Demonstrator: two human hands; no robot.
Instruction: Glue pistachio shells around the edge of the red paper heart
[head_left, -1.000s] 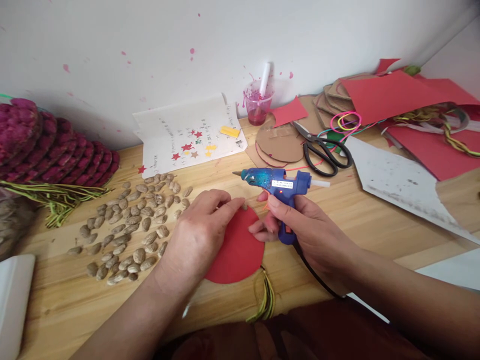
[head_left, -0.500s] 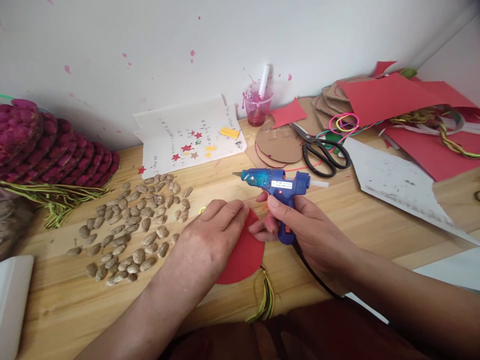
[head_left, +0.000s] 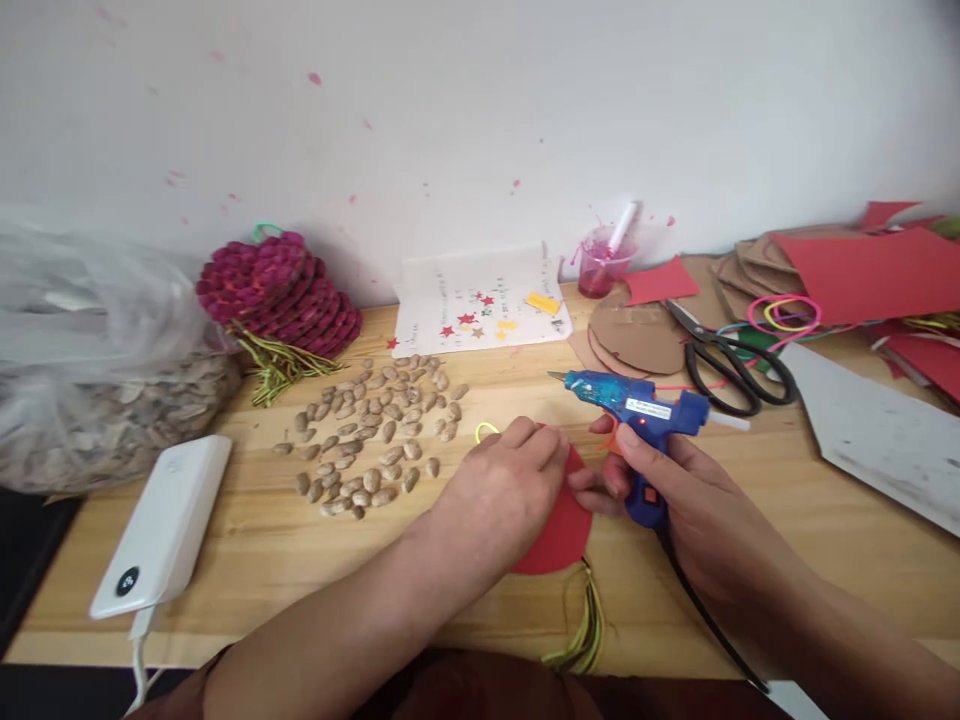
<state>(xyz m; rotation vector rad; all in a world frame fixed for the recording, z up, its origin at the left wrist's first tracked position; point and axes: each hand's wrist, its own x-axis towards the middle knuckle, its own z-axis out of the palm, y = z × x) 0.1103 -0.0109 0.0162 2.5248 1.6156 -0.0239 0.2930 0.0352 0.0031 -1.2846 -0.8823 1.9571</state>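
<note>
My right hand (head_left: 675,490) is wrapped round the handle of a blue hot glue gun (head_left: 645,405), its metal nozzle aimed left and a small red light lit on its body. A red paper disc (head_left: 566,535) lies on the table below the gun, with a yellow-green tassel (head_left: 589,620) at its near edge. My left hand (head_left: 514,485) bends over the disc's left part, fingers together and pressed onto it; its fingertips are hidden. Fingers of my right hand reach the disc's right edge. A yellow loop (head_left: 486,432) pokes out beyond my left hand. Several peanuts (head_left: 371,480) are spread to the left.
Scissors (head_left: 731,365), cardboard discs (head_left: 637,335) and red paper (head_left: 870,275) lie at the right. At the back are a paper sheet with stars (head_left: 427,290) and a cup (head_left: 596,275). Purple layered pieces (head_left: 277,290), a plastic bag (head_left: 97,390) and a white power bank (head_left: 169,520) sit left.
The view has swung left and up, so the scene sits further right and lower, and the plastic bag and whole power bank show. Both hands keep nearly the same pose.
</note>
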